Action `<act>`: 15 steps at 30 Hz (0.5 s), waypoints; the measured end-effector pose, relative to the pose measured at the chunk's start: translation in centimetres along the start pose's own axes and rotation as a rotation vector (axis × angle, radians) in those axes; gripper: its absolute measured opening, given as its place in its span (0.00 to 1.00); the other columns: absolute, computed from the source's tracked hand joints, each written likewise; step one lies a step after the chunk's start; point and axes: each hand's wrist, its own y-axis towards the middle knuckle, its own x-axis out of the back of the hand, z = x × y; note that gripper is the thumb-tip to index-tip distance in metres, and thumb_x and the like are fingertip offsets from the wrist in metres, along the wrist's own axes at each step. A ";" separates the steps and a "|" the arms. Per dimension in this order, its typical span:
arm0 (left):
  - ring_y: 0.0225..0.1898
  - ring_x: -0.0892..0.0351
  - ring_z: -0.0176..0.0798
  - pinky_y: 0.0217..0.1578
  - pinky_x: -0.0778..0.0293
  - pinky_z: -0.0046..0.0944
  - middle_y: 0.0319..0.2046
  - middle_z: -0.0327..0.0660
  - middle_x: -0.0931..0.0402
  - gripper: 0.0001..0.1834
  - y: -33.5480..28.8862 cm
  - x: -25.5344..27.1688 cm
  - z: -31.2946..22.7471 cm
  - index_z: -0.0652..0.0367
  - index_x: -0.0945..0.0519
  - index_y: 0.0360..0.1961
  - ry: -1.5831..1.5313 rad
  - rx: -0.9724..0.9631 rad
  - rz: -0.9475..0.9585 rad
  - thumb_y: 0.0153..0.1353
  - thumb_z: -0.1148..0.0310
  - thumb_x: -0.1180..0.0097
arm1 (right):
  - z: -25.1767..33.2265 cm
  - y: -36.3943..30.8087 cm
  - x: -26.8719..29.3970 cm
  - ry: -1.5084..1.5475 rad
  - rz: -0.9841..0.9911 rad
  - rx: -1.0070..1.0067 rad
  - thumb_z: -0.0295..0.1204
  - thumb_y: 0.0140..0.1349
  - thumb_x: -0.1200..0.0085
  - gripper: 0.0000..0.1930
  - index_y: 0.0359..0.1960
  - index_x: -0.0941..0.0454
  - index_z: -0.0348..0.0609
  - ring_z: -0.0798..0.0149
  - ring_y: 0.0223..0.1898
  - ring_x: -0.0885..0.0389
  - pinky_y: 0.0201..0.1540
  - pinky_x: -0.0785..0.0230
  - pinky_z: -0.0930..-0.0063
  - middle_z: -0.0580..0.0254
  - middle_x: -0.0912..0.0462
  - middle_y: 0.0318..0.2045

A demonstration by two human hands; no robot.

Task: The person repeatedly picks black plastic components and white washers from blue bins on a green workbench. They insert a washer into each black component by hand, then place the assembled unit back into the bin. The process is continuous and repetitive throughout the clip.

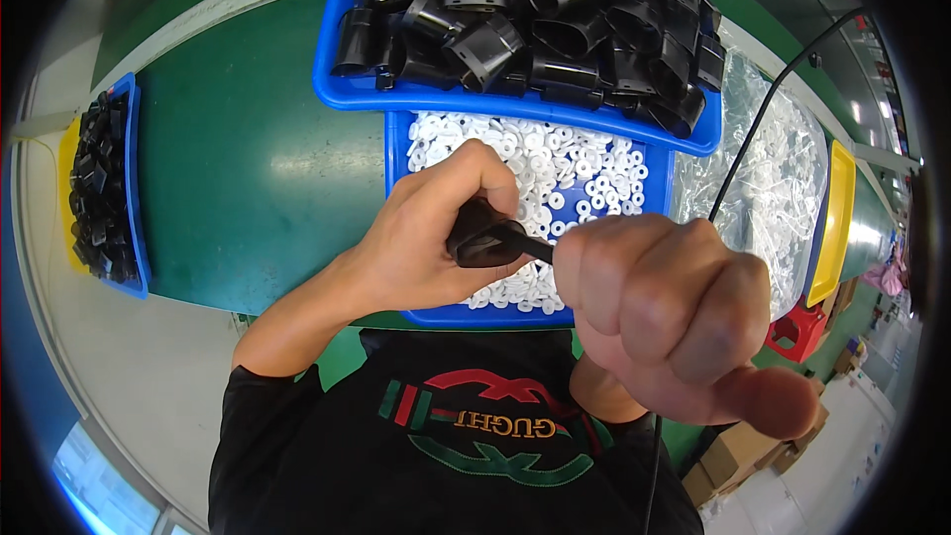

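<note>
Above the blue tray of white washers, the left hand clasped a black oval sleeve; the right hand clenched a dark shaft reaching the sleeve. Beyond the tray sat a blue bin of black casings.

Green table, red plastic stool

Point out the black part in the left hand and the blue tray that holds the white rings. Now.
Black part (469,230): head view, on its dark outer side.
Blue tray (397,155): head view, on its left wall.
</note>
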 end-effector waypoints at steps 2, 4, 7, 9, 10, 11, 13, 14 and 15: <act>0.32 0.29 0.32 0.32 0.30 0.31 0.34 0.44 0.29 0.23 0.1 -0.1 0.0 0.57 0.36 0.38 0.017 -0.005 -0.009 0.48 0.83 0.34 | 0.1 -0.3 0.0 -0.032 0.000 -0.021 0.61 0.68 0.62 0.33 0.12 0.47 0.53 0.72 0.11 0.40 0.15 0.51 0.78 0.73 0.39 0.08; 0.31 0.29 0.32 0.32 0.30 0.32 0.34 0.43 0.29 0.23 0.1 -0.3 0.0 0.57 0.35 0.37 0.018 -0.007 -0.012 0.47 0.82 0.33 | 0.1 -0.7 -0.2 -0.049 -0.049 -0.033 0.61 0.68 0.65 0.33 0.11 0.43 0.51 0.72 0.10 0.40 0.14 0.50 0.78 0.72 0.37 0.08; 0.31 0.28 0.33 0.31 0.30 0.32 0.33 0.43 0.28 0.23 0.0 -0.5 0.2 0.57 0.34 0.37 0.025 -0.040 -0.009 0.47 0.80 0.31 | -0.4 -1.1 -0.3 -0.033 -0.061 -0.048 0.59 0.70 0.68 0.35 0.10 0.39 0.48 0.72 0.07 0.40 0.11 0.50 0.79 0.70 0.35 0.08; 0.31 0.27 0.34 0.30 0.30 0.33 0.33 0.42 0.28 0.23 0.1 -0.5 0.3 0.57 0.33 0.37 0.082 -0.108 -0.005 0.47 0.79 0.30 | -0.2 -0.7 0.1 -0.053 0.026 -0.049 0.57 0.72 0.71 0.36 0.09 0.36 0.47 0.72 0.05 0.41 0.09 0.50 0.79 0.69 0.34 0.07; 0.31 0.27 0.35 0.30 0.30 0.33 0.32 0.42 0.28 0.22 0.2 -0.6 0.4 0.57 0.33 0.37 0.096 -0.136 -0.020 0.47 0.78 0.30 | 0.0 -0.3 0.3 -0.070 0.089 -0.047 0.56 0.73 0.72 0.37 0.09 0.35 0.46 0.72 0.04 0.41 0.08 0.50 0.79 0.69 0.34 0.07; 0.30 0.27 0.35 0.29 0.30 0.33 0.32 0.42 0.28 0.22 0.3 -0.8 0.5 0.57 0.33 0.36 0.110 -0.164 -0.036 0.47 0.78 0.30 | 0.0 -0.2 0.1 -0.110 0.099 -0.033 0.56 0.73 0.72 0.37 0.08 0.36 0.46 0.73 0.04 0.42 0.07 0.51 0.79 0.69 0.35 0.06; 0.30 0.27 0.35 0.29 0.31 0.33 0.32 0.41 0.28 0.22 0.4 -1.0 0.5 0.57 0.32 0.36 0.102 -0.174 -0.042 0.47 0.77 0.30 | 0.1 -0.2 -0.2 -0.175 0.093 -0.004 0.55 0.73 0.73 0.37 0.08 0.37 0.46 0.73 0.03 0.44 0.07 0.52 0.79 0.70 0.36 0.05; 0.29 0.27 0.35 0.29 0.31 0.33 0.32 0.41 0.28 0.22 0.4 -0.9 0.3 0.57 0.33 0.37 0.083 -0.156 -0.038 0.47 0.78 0.30 | 0.1 -0.3 -0.3 -0.196 0.081 0.008 0.55 0.73 0.73 0.37 0.08 0.37 0.46 0.74 0.03 0.44 0.07 0.53 0.78 0.70 0.37 0.05; 0.29 0.28 0.35 0.29 0.31 0.33 0.32 0.41 0.28 0.22 0.3 -0.8 0.2 0.57 0.33 0.37 0.067 -0.138 -0.037 0.47 0.78 0.30 | -0.2 -0.5 -0.5 -0.193 0.055 0.021 0.54 0.73 0.73 0.37 0.08 0.37 0.46 0.74 0.03 0.44 0.07 0.53 0.79 0.70 0.37 0.05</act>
